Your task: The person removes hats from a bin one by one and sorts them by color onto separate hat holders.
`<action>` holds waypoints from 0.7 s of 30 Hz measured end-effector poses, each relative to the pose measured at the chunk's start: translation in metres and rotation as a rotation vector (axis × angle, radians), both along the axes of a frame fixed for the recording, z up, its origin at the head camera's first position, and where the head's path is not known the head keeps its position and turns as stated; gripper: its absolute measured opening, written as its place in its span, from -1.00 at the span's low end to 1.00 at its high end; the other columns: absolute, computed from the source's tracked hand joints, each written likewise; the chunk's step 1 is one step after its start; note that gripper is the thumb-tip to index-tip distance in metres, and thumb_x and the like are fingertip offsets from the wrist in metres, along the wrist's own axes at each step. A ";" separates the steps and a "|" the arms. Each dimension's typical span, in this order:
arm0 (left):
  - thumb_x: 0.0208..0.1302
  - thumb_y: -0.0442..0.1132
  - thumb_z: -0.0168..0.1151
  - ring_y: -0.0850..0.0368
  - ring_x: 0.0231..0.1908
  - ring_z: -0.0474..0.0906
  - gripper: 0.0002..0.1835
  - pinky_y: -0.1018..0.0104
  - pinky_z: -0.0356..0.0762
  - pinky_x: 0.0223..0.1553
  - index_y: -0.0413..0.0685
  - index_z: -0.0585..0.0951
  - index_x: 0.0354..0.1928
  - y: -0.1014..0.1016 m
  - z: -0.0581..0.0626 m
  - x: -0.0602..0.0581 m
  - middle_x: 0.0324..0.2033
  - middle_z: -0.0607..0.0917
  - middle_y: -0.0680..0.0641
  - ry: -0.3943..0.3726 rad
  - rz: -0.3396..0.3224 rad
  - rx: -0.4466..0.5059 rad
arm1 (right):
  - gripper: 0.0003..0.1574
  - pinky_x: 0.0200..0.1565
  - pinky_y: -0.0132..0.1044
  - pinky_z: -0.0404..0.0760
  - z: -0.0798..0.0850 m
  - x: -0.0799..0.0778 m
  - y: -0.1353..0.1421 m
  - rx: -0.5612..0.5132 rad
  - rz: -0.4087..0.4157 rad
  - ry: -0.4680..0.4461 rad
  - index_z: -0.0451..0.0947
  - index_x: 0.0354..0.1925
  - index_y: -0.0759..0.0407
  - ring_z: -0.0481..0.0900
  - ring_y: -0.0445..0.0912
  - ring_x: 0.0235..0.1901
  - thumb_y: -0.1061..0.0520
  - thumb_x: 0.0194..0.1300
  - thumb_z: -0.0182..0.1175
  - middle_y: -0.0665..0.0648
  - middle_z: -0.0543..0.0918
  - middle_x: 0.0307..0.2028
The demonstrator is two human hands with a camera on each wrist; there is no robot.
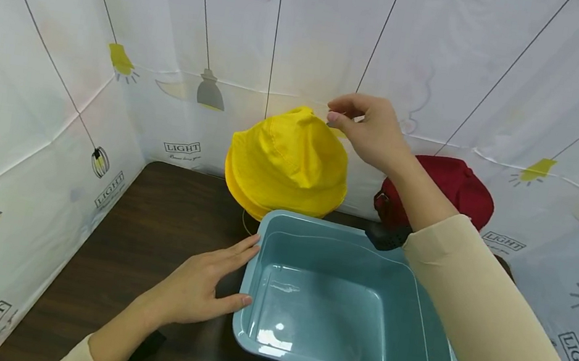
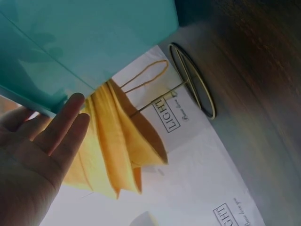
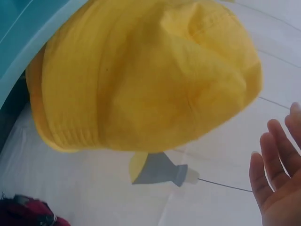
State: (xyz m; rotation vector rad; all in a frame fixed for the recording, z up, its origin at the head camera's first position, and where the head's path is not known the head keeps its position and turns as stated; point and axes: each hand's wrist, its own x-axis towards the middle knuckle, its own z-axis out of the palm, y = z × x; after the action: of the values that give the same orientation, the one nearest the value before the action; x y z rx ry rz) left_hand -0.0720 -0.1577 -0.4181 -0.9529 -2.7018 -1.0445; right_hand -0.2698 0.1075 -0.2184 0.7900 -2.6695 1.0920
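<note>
A yellow bucket hat (image 1: 287,161) hangs on a thin wire stand (image 2: 193,80) behind the basin; its crown is dented. My right hand (image 1: 367,126) hovers just above and right of the crown, fingers loosely bent and holding nothing; the right wrist view shows a gap between the hand (image 3: 280,174) and the hat (image 3: 141,75). At the left rim of a blue-grey plastic basin (image 1: 241,323), my left hand (image 1: 195,285) rests with fingers spread and fingertips on the edge. No contents show inside the basin. A dark red cap (image 1: 457,187) sits to the right, partly hidden by my right forearm.
The dark wooden table (image 1: 146,234) extends left of the basin. Behind and beside it hangs a pale curtain (image 1: 322,36) printed with lamps, close behind both hats. A cord loop (image 2: 150,75) dangles from the yellow hat near the stand.
</note>
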 end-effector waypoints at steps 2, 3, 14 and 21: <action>0.45 0.21 0.25 0.02 0.49 0.32 -0.15 -0.12 0.44 0.36 -0.04 0.29 0.61 -0.001 0.001 0.000 0.64 0.12 0.12 0.005 0.005 -0.005 | -0.64 -0.01 -0.24 0.60 0.004 0.004 0.005 0.019 0.006 0.000 0.68 0.18 0.21 0.58 -0.03 0.02 0.07 0.56 0.23 0.13 0.74 0.01; 0.44 0.21 0.25 0.02 0.49 0.33 -0.15 -0.12 0.45 0.36 -0.05 0.30 0.61 -0.002 0.001 0.000 0.64 0.12 0.12 0.009 0.007 -0.007 | -0.62 -0.01 -0.23 0.60 0.006 0.006 0.007 0.022 0.009 -0.001 0.67 0.20 0.20 0.58 -0.03 0.03 0.04 0.57 0.22 0.13 0.73 0.03; 0.45 0.24 0.23 0.01 0.49 0.33 -0.15 -0.16 0.44 0.36 -0.05 0.30 0.60 -0.002 0.003 -0.004 0.63 0.12 0.13 0.017 0.005 -0.036 | -0.47 0.16 -0.11 0.54 0.026 0.036 0.046 0.056 -0.018 -0.011 0.58 0.33 0.14 0.51 0.04 0.13 -0.11 0.59 0.13 0.16 0.67 0.17; 0.44 0.26 0.23 -0.04 0.48 0.36 -0.12 -0.22 0.47 0.32 -0.03 0.27 0.62 -0.008 0.007 -0.005 0.64 0.13 0.07 0.058 0.031 -0.071 | -0.47 -0.05 -0.42 0.52 0.016 0.052 0.075 0.043 -0.055 0.001 0.58 0.34 0.11 0.57 0.09 0.07 -0.12 0.59 0.13 0.16 0.65 0.19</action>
State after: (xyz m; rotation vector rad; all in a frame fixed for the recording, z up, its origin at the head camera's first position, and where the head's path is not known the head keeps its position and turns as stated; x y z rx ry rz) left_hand -0.0774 -0.1656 -0.4107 -0.9335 -2.7137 -0.9069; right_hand -0.2173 0.1823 -0.2019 0.7193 -2.7054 1.0245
